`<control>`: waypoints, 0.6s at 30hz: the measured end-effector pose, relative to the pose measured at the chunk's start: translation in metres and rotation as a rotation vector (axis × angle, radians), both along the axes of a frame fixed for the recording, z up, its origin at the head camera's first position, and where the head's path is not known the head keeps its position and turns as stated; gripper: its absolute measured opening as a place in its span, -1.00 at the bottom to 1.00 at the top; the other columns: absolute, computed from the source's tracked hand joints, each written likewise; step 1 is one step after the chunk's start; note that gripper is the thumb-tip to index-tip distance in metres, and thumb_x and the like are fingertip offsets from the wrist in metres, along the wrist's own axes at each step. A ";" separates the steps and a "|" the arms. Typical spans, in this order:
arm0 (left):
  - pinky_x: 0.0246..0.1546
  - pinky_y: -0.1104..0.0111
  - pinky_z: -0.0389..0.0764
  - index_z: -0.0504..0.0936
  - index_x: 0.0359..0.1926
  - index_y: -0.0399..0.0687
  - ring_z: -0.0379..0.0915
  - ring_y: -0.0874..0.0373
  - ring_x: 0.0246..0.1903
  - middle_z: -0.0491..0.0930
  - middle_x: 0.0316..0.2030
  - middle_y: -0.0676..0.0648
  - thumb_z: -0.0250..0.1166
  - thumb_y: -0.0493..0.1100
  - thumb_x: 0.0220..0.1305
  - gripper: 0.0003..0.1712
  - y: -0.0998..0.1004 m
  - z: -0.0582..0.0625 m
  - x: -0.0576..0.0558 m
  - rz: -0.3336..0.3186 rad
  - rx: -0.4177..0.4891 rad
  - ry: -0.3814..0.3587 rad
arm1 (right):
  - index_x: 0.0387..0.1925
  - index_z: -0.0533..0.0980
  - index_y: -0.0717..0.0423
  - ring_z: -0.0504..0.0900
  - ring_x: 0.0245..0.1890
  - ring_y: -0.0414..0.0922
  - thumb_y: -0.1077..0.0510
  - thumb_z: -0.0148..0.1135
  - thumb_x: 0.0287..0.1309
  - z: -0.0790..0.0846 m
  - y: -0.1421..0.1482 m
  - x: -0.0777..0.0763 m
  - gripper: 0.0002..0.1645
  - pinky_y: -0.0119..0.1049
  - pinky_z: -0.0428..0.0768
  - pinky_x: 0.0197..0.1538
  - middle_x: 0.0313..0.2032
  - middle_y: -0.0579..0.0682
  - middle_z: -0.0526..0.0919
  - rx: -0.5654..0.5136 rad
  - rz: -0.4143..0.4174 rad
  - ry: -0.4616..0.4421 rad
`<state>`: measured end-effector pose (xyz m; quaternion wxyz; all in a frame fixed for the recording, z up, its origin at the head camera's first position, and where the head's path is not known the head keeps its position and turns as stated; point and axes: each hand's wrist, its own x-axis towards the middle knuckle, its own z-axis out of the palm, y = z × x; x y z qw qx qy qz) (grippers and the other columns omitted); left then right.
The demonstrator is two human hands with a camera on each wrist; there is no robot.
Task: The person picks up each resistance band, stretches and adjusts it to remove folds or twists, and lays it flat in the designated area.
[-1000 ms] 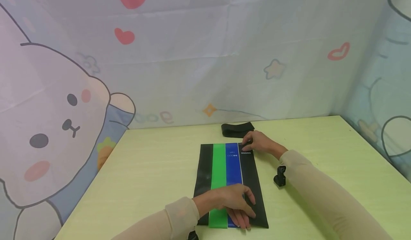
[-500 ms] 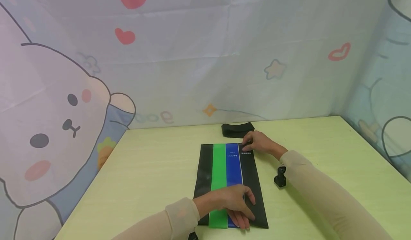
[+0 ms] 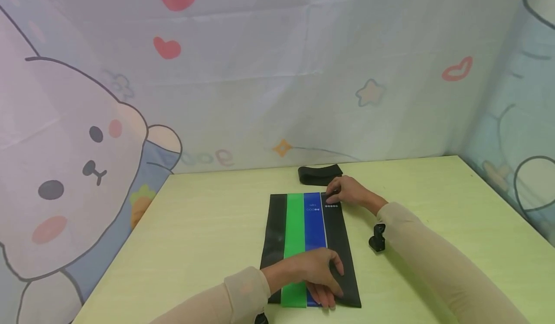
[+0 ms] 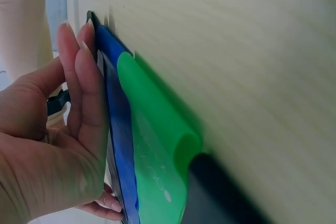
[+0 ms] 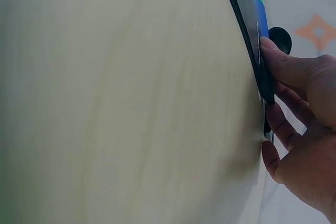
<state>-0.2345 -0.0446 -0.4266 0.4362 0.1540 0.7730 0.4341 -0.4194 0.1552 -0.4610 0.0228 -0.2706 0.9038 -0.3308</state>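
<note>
Four flat loop resistance bands lie side by side lengthwise on the table: a black band (image 3: 274, 237) at left, a green band (image 3: 296, 227), a blue band (image 3: 314, 227) and another black band (image 3: 340, 247) at right. My left hand (image 3: 314, 268) reaches over them near their front ends. Its thumb and index finger are spread on the right black band, and its other fingers extend over the blue one. At the far end, my right hand (image 3: 350, 192) pinches the right black band, thumb on top and fingers at the end edge.
Behind the row, close to the right fingertips, a folded black band (image 3: 318, 175) stands on its edge. The pale yellow table (image 3: 208, 218) ends at a printed cloth backdrop (image 3: 260, 73). A small black wrist camera (image 3: 378, 238) hangs under the right sleeve.
</note>
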 end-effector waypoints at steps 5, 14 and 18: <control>-0.75 0.38 0.56 0.52 -0.19 -0.10 0.53 0.20 -0.77 0.66 -0.64 -0.16 0.44 -0.39 0.16 -0.71 0.001 0.000 0.000 0.007 -0.011 0.016 | -0.22 0.73 0.22 0.57 0.04 0.14 0.19 0.48 0.10 0.001 0.000 0.001 -0.78 0.06 0.54 0.10 -0.05 0.13 0.65 -0.003 0.001 -0.006; -0.71 0.36 0.60 0.51 -0.15 -0.10 0.55 0.20 -0.74 0.69 -0.57 -0.20 0.42 -0.39 0.19 -0.71 0.000 -0.001 0.000 -0.011 0.003 -0.007 | -0.18 0.73 0.25 0.55 0.08 0.16 0.18 0.47 0.12 0.001 -0.001 0.001 -0.75 0.08 0.51 0.15 -0.02 0.15 0.65 0.004 0.007 -0.006; -0.72 0.38 0.58 0.50 -0.15 -0.11 0.55 0.20 -0.74 0.69 -0.58 -0.19 0.43 -0.39 0.18 -0.70 0.000 0.000 0.001 -0.007 0.006 -0.006 | -0.18 0.73 0.25 0.56 0.08 0.16 0.19 0.47 0.12 0.001 -0.001 0.001 -0.75 0.07 0.53 0.14 -0.02 0.15 0.65 0.008 0.004 -0.006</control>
